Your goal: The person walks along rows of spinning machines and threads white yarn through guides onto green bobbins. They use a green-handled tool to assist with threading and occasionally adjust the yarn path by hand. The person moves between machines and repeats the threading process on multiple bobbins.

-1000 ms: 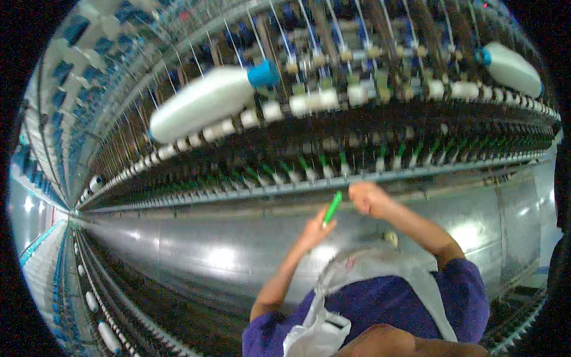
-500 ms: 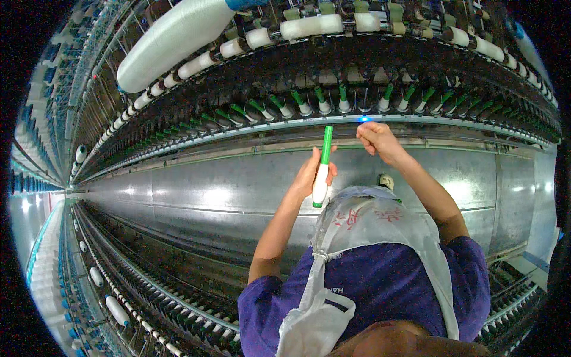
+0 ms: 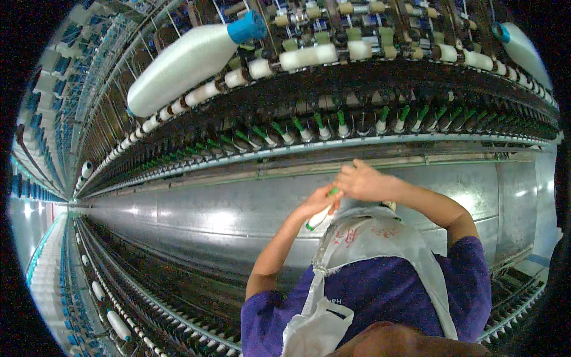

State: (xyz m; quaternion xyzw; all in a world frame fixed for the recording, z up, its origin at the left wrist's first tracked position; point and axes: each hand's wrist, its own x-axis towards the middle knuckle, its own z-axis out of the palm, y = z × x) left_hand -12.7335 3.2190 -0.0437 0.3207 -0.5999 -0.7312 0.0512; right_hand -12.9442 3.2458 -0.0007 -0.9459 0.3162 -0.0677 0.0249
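Gripping a light, stiff green-and-white bobbin (image 3: 320,215) at both ends, the left hand (image 3: 316,201) and right hand (image 3: 364,181) hold it, twelve o'clock of the grey apron (image 3: 380,250).

We can't see most of the green-and-white bobbin (image 3: 322,212): the left hand (image 3: 319,201) wraps its middle and the right hand (image 3: 361,180) covers the top end, so only the lower tip pokes out at about 7 o'clock of the hands. Whether each grip is tight is hard to tell. The big white yarn package (image 3: 526,50) at 2 o'clock is cut off by the dark rim. Spindles (image 3: 89,169) over at 9 o'clock blur into dots, too small to count.
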